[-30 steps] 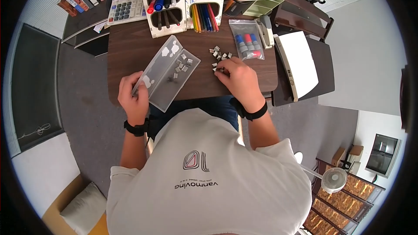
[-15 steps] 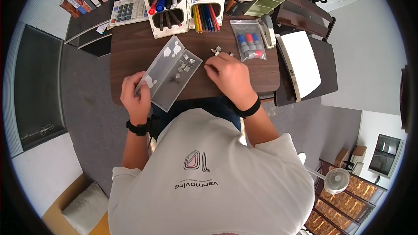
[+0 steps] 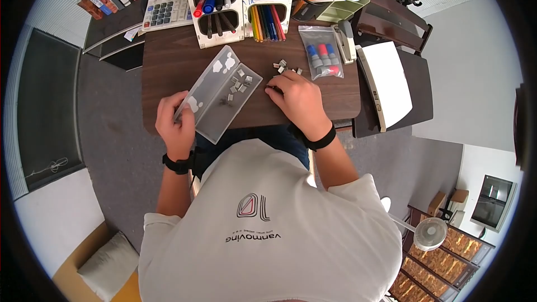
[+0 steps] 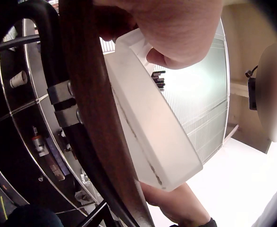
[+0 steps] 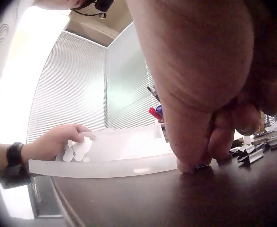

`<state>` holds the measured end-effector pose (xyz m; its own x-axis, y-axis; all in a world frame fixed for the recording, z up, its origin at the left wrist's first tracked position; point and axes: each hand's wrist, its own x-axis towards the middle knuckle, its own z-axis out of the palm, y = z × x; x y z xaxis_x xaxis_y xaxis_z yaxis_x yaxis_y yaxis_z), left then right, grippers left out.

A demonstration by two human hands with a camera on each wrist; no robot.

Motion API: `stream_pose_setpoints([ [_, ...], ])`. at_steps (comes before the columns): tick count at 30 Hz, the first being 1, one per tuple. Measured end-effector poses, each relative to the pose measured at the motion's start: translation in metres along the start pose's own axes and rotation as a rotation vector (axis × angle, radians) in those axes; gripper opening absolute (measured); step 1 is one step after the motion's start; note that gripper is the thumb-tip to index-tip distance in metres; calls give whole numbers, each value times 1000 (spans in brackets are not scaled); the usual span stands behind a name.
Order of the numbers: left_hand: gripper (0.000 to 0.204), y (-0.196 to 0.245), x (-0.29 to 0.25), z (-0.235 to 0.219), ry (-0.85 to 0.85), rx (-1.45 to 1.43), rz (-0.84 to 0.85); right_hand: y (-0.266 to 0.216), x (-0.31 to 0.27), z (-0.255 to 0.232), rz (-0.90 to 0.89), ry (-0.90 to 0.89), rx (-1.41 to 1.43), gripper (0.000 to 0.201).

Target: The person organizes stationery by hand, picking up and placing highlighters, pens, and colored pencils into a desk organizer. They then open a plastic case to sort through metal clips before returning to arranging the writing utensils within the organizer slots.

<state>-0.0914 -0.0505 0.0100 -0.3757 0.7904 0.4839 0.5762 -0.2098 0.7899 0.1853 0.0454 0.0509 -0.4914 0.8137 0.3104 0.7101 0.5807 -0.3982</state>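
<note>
A clear plastic case [image 3: 218,123] lies open and slanted on the table, with white patches on its raised lid [image 3: 208,83]. My left hand [image 3: 176,126] grips the lid's near end, thumb inside and fingers outside. Several small silver metal clips [image 3: 239,85] sit in the case's base. To the right of the case, my right hand [image 3: 302,100] has its fingertips down at the tabletop. Its thumb and forefinger pinch a metal clip [image 5: 203,165], mostly hidden by the fingers. More loose clips [image 5: 251,155] lie just beyond those fingers.
A zip bag [image 3: 321,53] of blue and red capped pieces and a stapler [image 3: 345,42] lie at the back right. White pen organizers [image 3: 218,38] stand along the back, beside a calculator [image 3: 166,12]. The brown table's [image 3: 263,109] near edge is close to my body.
My right hand has drawn back from the clip pile toward the case, its fingertips now on the table at the pile's near left. The left hand keeps its grip on the lid.
</note>
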Motion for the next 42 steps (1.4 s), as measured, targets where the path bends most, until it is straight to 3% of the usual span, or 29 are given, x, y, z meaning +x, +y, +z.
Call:
stream_pose_setpoints([
  [4, 21, 1, 0, -1, 1, 8, 21, -9, 10, -7, -14, -3, -46, 7],
  [6, 22, 2, 0, -1, 3, 1, 7, -22, 18, -7, -132, 14, 123, 7],
  [11, 23, 4, 1, -1, -3, -6, -38, -23, 29, 11, -277, -58, 114, 8],
  [19, 23, 4, 0, -1, 16, 4, -5, -28, 19, 1, -152, -198, 95, 10],
  [42, 22, 1, 1, 1, 15, 3, 16, -26, 10, 6, -118, -180, 145, 17],
])
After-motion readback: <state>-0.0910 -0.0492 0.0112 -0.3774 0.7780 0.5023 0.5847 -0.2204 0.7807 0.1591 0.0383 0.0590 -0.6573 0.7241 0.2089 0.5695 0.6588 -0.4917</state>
